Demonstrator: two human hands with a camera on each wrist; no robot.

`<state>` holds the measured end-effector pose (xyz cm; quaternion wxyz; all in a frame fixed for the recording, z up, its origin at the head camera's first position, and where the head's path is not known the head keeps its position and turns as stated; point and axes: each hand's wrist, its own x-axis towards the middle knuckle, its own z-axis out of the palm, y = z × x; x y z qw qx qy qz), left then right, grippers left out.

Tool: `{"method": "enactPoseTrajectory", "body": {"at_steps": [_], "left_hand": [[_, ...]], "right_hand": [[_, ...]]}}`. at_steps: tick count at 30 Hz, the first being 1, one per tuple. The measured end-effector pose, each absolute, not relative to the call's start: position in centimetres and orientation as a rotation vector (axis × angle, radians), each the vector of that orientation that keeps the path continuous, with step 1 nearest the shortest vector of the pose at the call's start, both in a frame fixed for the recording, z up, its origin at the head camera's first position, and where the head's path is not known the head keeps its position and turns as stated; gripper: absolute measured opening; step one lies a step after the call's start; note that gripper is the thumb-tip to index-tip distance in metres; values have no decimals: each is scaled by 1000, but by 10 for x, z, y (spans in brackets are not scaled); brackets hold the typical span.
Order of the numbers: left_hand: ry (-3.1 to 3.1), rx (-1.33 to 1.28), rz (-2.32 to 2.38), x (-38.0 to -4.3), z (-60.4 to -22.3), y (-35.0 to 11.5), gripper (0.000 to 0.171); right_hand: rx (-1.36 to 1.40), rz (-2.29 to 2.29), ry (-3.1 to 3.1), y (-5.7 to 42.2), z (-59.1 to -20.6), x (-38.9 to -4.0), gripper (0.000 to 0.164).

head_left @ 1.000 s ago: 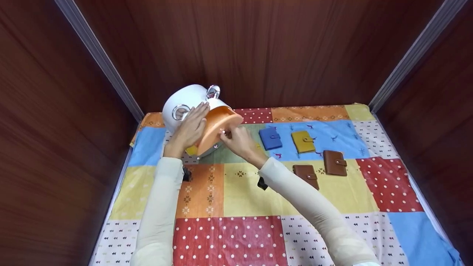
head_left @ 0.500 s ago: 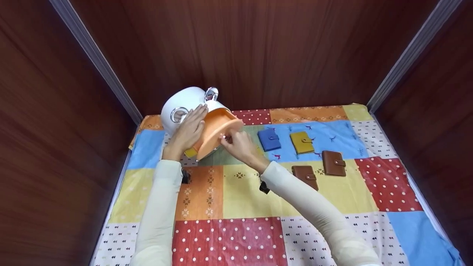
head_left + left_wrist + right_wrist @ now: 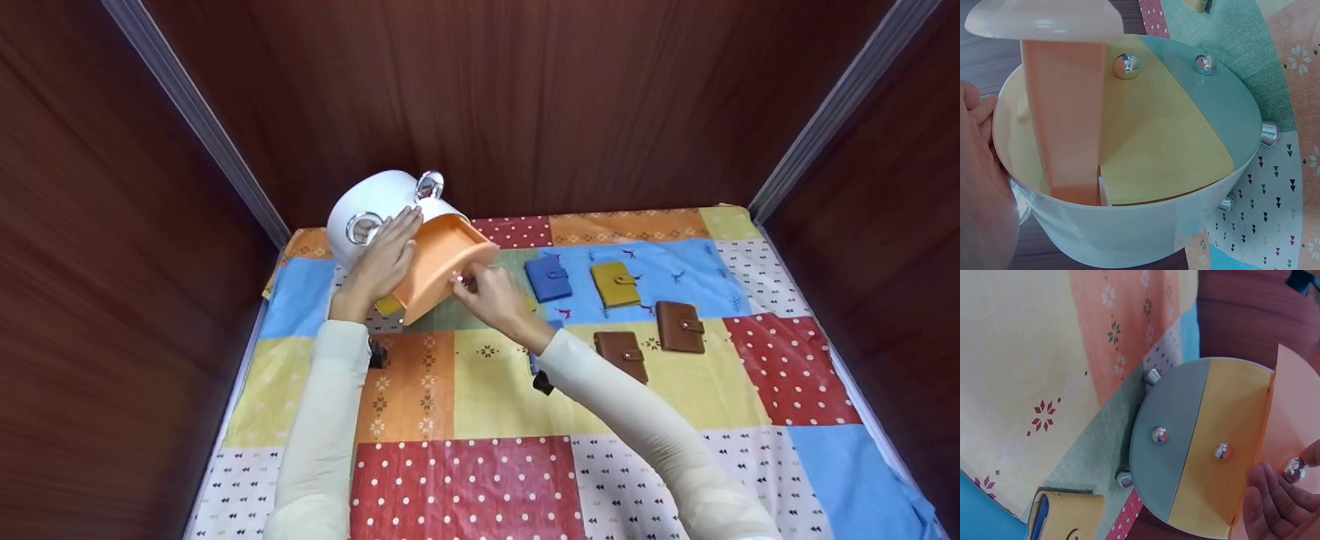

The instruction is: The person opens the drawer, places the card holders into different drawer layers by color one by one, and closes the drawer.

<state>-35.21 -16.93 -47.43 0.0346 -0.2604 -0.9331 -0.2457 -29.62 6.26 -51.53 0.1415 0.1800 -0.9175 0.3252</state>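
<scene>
A white rounded cabinet with chrome ring and knob trim (image 3: pixel 373 196) stands tilted at the back left. On its front, the orange drawer (image 3: pixel 439 251) is pulled well out. The yellow drawer (image 3: pixel 1162 129) and the green drawer (image 3: pixel 1219 107) below it sit flush, each with a chrome ball knob. My left hand (image 3: pixel 386 259) rests on the cabinet's upper side with straight fingers. My right hand (image 3: pixel 491 300) pinches the orange drawer's knob (image 3: pixel 1293 469) between thumb and fingers. What may lie deep inside the drawer is hidden.
Right of the cabinet lie a blue wallet (image 3: pixel 548 278), a mustard wallet (image 3: pixel 615 284) and two brown wallets, one farther (image 3: pixel 680 327) and one nearer (image 3: pixel 622 357). Another yellow wallet (image 3: pixel 1069 517) lies close to the cabinet. Dark wood panels (image 3: pixel 525 112) enclose the patchwork-covered table.
The orange drawer has slid farther out of the cabinet, toward the front right, with my right hand on its knob. My left hand has stayed in place on the cabinet.
</scene>
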Motion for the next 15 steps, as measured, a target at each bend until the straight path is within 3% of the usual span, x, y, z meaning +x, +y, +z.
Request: {"method": "enactPoseTrajectory", "body": {"at_steps": [15], "left_hand": [[-2834, -819, -761, -352, -475, -170, 54]], "right_hand": [[530, 931, -2614, 70, -519, -288, 20]]}}
